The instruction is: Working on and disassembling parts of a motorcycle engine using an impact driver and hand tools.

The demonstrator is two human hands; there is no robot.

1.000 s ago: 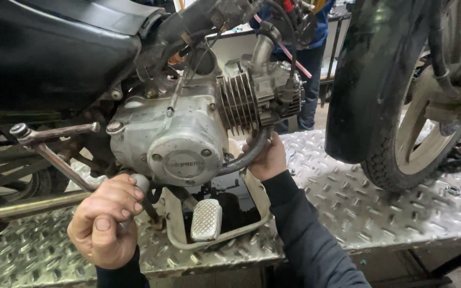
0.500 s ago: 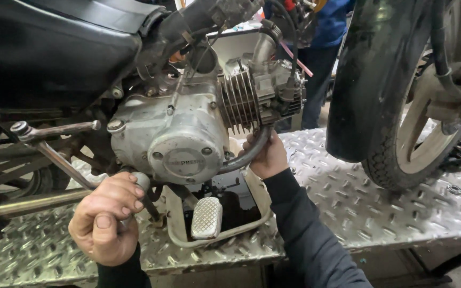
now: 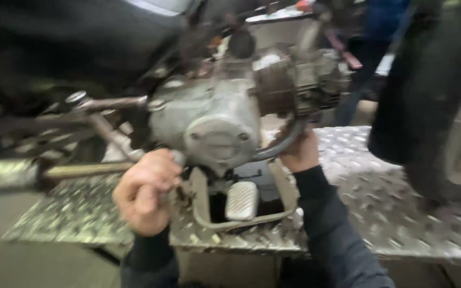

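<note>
Hands at a motorcycle engine (image 3: 214,125), picture blurred: left hand (image 3: 145,192) is fisted around a small tool handle (image 3: 177,158) just under the round engine cover, right hand (image 3: 299,152) is curled onto the curved exhaust pipe (image 3: 281,146) beneath the finned cylinder. Engine sits above the ridged metal tabletop (image 3: 369,197), footpeg (image 3: 241,200) between both wrists, tyre (image 3: 428,101) off to the right.

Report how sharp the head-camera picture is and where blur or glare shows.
Head view: motion blur smears the whole frame; the left hand and the engine case are soft; the right hand under the curved pipe is slightly clearer; dull glare lies on the tread-plate bench.
</note>
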